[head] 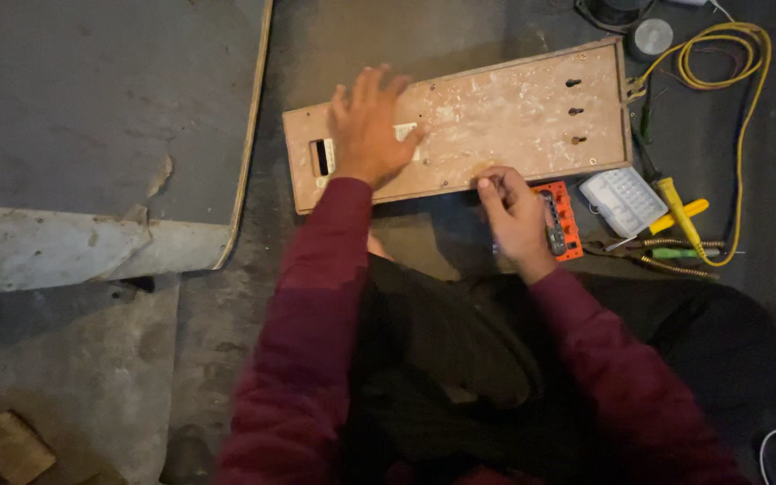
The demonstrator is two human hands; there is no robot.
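Right hand (515,216) is pinched at the near edge of the scuffed wooden board (496,117); whatever it grips is too small and blurred to identify. Left hand (368,126) lies flat and spread on the board, grasping nothing. Just right of the right hand: an orange bit holder (566,216), partly hidden; beyond it a clear plastic case (623,199), yellow-handled screwdriver (678,213), looped yellow cable (747,81). Dim, stained concrete floor (226,296); grey panel (92,108) lies left of the left hand, cut off by the frame.
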